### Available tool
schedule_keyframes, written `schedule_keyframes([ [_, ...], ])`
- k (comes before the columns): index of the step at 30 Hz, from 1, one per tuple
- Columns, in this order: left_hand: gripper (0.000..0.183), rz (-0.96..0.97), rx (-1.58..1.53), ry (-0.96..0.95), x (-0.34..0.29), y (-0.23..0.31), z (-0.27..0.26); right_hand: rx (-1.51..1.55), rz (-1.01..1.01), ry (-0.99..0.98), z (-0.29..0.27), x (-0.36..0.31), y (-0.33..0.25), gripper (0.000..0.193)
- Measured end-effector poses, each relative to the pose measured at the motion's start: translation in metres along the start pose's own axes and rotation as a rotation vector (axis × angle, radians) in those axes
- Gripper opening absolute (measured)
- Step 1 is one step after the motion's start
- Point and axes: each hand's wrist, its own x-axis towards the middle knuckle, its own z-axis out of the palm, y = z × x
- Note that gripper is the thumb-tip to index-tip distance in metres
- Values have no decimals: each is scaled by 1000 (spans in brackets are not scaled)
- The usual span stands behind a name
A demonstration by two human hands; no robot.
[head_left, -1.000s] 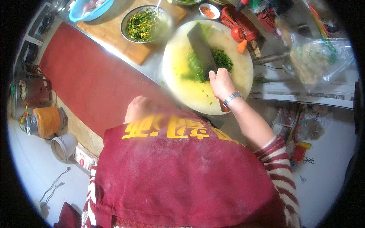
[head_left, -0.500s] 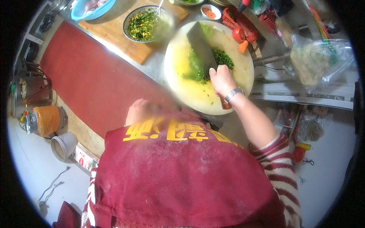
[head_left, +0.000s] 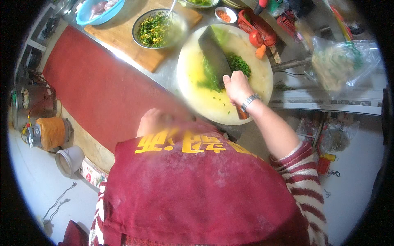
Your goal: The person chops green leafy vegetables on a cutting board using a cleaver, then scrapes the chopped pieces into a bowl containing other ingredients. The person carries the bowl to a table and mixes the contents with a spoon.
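Note:
My right hand [head_left: 239, 88] is closed round the wooden handle of a broad cleaver [head_left: 215, 55]. Its dark blade stands on edge over a round, pale cutting board [head_left: 256, 96] stained yellow-green. Finely chopped greens [head_left: 239, 65] lie heaped to the right of the blade, and more greens [head_left: 210, 74] spread along its left side. Close in front of my maroon apron [head_left: 197, 188], off the board, is my left hand [head_left: 151, 122]. A smudge blurs it and its fingers are hidden, so I cannot tell what they do.
Left of the board, a bowl [head_left: 136, 40] of chopped greens and yellow bits sits on a wooden board [head_left: 119, 39]. Beyond are a blue basin [head_left: 92, 20] and a small bowl of orange bits [head_left: 225, 15]. A red basket [head_left: 266, 30], tomato [head_left: 255, 38] and carrot piece [head_left: 260, 51] border the cutting board.
The cleaver and my right hand have shifted slightly left, and the blade leans a little differently. My left hand stays near the apron.

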Motion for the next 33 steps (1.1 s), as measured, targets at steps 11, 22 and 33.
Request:
schedule_keyframes([
  [11,22,91,-88,97,2,-13,11,-4,64,104,19,-5,-8,35],
  [22,15,23,13,52,-4,1,-2,-121,4,18,-4,0,-5,33],
  [33,19,67,-15,84,-14,6,-11,-229,-86,-63,-32,16,8,37],
])
